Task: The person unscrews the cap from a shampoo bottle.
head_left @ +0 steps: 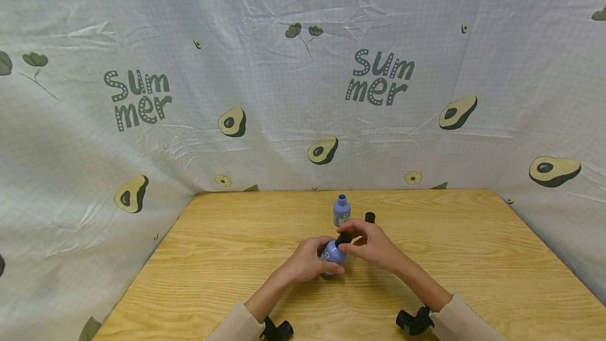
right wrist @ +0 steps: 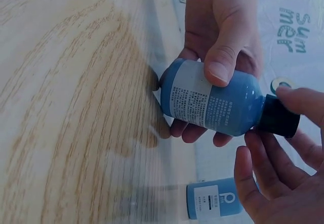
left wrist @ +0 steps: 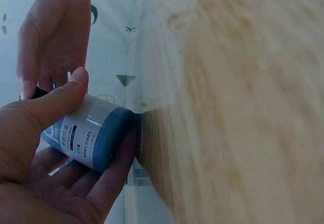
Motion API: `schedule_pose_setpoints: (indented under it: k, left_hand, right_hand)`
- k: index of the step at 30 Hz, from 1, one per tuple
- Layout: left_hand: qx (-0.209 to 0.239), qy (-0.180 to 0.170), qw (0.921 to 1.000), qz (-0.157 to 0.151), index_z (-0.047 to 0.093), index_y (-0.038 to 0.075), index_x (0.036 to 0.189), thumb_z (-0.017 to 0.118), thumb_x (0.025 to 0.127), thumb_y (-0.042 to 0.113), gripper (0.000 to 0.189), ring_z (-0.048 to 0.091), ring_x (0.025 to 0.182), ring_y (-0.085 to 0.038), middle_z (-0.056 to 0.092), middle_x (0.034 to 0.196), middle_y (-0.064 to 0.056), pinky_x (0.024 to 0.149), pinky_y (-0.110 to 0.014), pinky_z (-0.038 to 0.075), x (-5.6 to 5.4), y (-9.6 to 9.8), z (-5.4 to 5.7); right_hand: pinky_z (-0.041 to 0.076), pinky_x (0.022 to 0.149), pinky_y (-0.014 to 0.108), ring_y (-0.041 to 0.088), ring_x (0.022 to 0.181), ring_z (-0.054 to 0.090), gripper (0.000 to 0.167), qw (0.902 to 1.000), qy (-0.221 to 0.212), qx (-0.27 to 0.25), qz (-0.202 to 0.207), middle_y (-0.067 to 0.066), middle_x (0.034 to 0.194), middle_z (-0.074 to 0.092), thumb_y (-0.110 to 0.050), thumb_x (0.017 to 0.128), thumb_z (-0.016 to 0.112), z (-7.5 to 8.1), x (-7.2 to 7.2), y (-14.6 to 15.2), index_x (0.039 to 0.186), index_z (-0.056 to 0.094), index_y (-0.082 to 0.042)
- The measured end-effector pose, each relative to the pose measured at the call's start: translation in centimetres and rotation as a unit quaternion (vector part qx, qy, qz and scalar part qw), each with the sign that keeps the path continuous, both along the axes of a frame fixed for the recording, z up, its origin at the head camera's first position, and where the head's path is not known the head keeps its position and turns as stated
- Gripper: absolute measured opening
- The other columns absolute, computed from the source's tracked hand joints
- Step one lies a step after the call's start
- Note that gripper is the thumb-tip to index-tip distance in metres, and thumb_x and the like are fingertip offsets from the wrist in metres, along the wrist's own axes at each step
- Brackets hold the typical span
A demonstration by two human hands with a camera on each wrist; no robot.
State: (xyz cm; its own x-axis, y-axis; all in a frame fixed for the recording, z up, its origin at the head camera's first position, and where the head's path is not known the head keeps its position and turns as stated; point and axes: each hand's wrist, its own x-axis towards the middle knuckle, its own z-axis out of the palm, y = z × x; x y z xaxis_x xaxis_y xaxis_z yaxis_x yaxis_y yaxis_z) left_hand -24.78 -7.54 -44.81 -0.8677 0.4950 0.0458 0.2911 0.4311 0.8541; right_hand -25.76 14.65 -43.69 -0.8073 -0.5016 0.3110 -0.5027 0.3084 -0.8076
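My L hand (head_left: 310,261) grips blue btl (head_left: 334,253) | my R hand (head_left: 372,244) pinches its blk cap (right wrist: 280,117) at neck, tightness unclear | rear btl (head_left: 341,210) uncapped, 2nd cap (head_left: 370,217) nr it

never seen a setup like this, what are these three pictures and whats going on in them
There is no machine here; a person is working bare-handed. The wide picture comes from a camera on the person's head, looking forward and down. The other two come from the left and right wrists, showing the work up close. The left hand grips a blue bottle, while the right hand holds the black cap at its neck. Further back on the wooden table stands an uncapped second bottle. Another black cap shows beyond the right hand, partly hidden.
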Motion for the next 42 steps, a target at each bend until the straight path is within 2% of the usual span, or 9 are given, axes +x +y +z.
schedule_pose_setpoints:
  k: [4,14,26,30,36,42]
  left_hand:
    - [0.002,-0.001,1.0,0.0,0.069,0.011,0.126,0.087,0.085,0.02,0.046,0.067,0.106,-0.014,0.073,0.12,-0.004,0.089,-0.033,0.055,-0.02,0.01,0.0]
    - [-0.001,0.006,1.0,0.002,0.07,0.011,0.125,0.088,0.084,0.021,0.046,0.068,0.106,-0.014,0.074,0.119,-0.004,0.087,-0.032,0.055,0.02,-0.01,-0.02]
    - [0.001,0.008,1.0,0.002,0.069,0.011,0.126,0.087,0.085,0.021,0.046,0.067,0.102,-0.012,0.073,0.117,-0.003,0.085,-0.03,0.055,0.02,-0.04,-0.09]
    - [-0.002,0.01,0.9999,0.002,0.069,0.01,0.126,0.087,0.085,0.02,0.046,0.067,0.102,-0.013,0.073,0.117,-0.004,0.085,-0.03,0.055,0.04,-0.06,-0.07]
    - [-0.003,0.007,1.0,0.006,0.068,0.01,0.129,0.087,0.085,0.021,0.049,0.068,0.109,-0.015,0.073,0.121,-0.004,0.09,-0.035,0.056,0.04,-0.04,-0.03]
    - [0.001,0.006,1.0,0.005,0.07,0.011,0.126,0.088,0.084,0.021,0.046,0.067,0.105,-0.013,0.073,0.119,-0.003,0.087,-0.032,0.055,0.14,-0.03,0.08]
  right_hand:
    - [0.057,0.085,0.025,0.014,0.102,0.064,0.037,1.0,0.001,-0.006,0.006,0.018,0.12,0.068,-0.014,0.096,0.073,0.07,0.03,0.0,0.127,0.064,0.004]
    - [0.057,0.086,0.027,0.012,0.106,0.065,0.032,0.9989,0.027,-0.014,0.036,0.018,0.122,0.068,-0.005,0.096,0.068,0.04,0.06,0.04,0.127,0.066,-0.002]
    - [0.056,0.086,0.026,0.015,0.104,0.064,0.029,0.9997,0.016,-0.016,-0.006,0.014,0.121,0.068,-0.016,0.098,0.072,0.01,0.15,-0.1,0.125,0.067,-0.007]
    - [0.056,0.086,0.026,0.014,0.104,0.064,0.028,0.9996,0.02,-0.018,-0.004,0.015,0.121,0.068,-0.013,0.098,0.071,0.0,0.15,-0.13,0.125,0.067,-0.006]
    - [0.057,0.088,0.026,0.017,0.108,0.065,0.029,0.999,0.032,-0.026,0.013,0.019,0.123,0.067,-0.004,0.097,0.067,0.09,0.27,-0.14,0.125,0.065,0.002]
    - [0.056,0.088,0.026,0.014,0.107,0.064,0.03,0.9994,0.028,-0.02,0.0,0.018,0.124,0.067,-0.01,0.096,0.071,0.01,0.31,-0.23,0.125,0.066,-0.004]
